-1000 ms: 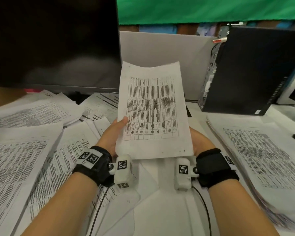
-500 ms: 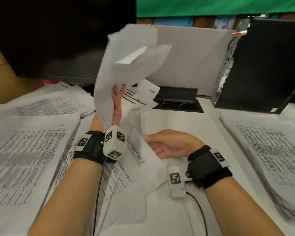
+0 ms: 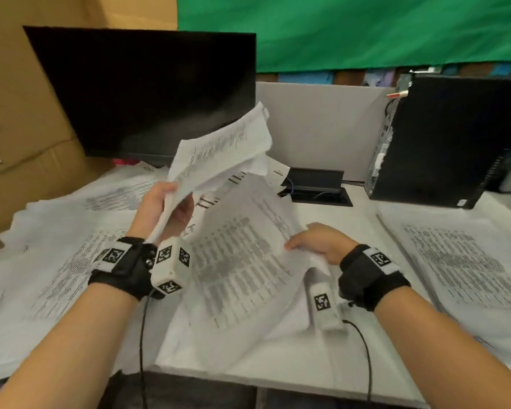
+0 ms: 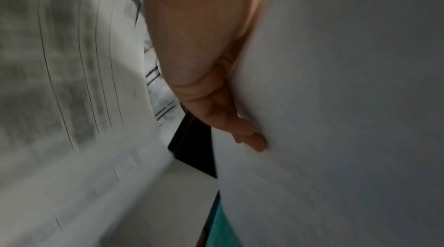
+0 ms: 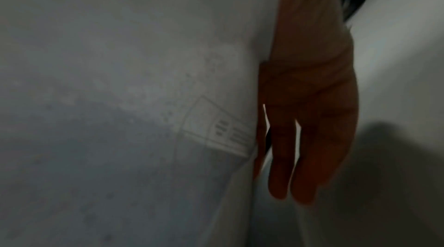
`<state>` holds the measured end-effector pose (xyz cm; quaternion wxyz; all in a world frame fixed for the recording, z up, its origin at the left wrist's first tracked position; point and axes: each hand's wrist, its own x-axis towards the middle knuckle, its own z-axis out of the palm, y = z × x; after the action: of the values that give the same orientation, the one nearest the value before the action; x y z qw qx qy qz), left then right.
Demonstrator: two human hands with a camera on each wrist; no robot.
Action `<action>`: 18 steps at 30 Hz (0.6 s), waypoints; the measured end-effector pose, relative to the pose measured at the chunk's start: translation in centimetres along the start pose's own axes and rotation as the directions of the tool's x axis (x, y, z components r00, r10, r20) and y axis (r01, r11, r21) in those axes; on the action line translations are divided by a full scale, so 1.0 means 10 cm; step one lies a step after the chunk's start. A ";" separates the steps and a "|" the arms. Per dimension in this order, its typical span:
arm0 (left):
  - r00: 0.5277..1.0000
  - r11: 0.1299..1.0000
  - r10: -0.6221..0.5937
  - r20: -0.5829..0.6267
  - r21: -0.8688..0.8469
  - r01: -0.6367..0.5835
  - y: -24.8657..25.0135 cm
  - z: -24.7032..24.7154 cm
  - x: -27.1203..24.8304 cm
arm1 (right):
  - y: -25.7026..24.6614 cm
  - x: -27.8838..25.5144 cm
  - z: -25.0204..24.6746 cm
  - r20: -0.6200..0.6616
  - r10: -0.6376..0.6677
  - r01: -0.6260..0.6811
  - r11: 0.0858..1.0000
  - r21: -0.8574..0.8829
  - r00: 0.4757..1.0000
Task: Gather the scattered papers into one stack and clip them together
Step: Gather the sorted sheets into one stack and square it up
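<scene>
My left hand grips a bundle of white papers by its lower edge and holds it raised above the desk, its top flopping to the right. In the left wrist view the fingers lie against the bundle's blank back. My right hand pinches the right edge of a large printed sheet, thumb on top, and lifts that edge off the desk. In the right wrist view the fingers lie straight beside the sheet. No clip shows in any view.
More printed papers are spread over the left of the white desk. A thick paper stack lies at the right. Behind stand a black monitor, a black computer tower and a cable box. Cardboard walls the left side.
One second ago both hands held one sheet upright. The left hand then swung the papers up and left; the right hand dropped to the desk and has taken hold of a printed sheet's edge.
</scene>
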<state>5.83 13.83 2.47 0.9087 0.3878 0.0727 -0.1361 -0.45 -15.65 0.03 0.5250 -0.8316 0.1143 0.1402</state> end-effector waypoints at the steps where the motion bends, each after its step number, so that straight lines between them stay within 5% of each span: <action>1: 0.998 0.986 0.044 -0.035 0.164 -0.037 -0.03 -0.02 -0.13 | 0.04 -0.09 -0.20 -0.030 0.004 -0.004 1.000 0.012 1.000; 4: 1.000 0.845 0.016 -0.007 0.535 -0.010 -0.44 0.06 -0.25 | 0.16 -0.34 -0.58 -0.052 0.010 -0.007 0.999 0.051 0.999; 7: 0.992 0.767 -0.126 -0.002 0.634 0.099 -0.89 0.14 -0.21 | 0.29 -0.51 -0.74 -0.101 -0.035 0.049 0.988 0.148 0.994; 10: 0.998 0.642 -0.030 0.062 0.766 -0.029 -1.12 0.34 -0.21 | 0.43 -0.67 -0.86 -0.109 -0.084 0.107 0.968 0.227 0.990; 13: 0.993 0.672 0.067 0.095 0.731 -0.116 -1.14 0.48 -0.22 | 0.51 -0.78 -1.01 -0.113 -0.126 0.159 0.918 0.363 0.986; 16: 0.996 0.758 -0.030 0.078 0.651 -0.028 -1.11 0.52 -0.18 | 0.49 -0.85 -1.09 -0.142 -0.150 0.201 0.853 0.482 0.978; 18: 0.987 0.727 -0.069 0.144 0.685 -0.049 -1.09 0.63 -0.18 | 0.42 -0.90 -1.09 -0.152 -0.154 0.212 0.820 0.531 0.976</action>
<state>0.98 2.39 -0.16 0.7030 0.6836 -0.0535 -0.1887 -9.03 -26.96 4.12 0.7438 -0.6615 0.0958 0.0079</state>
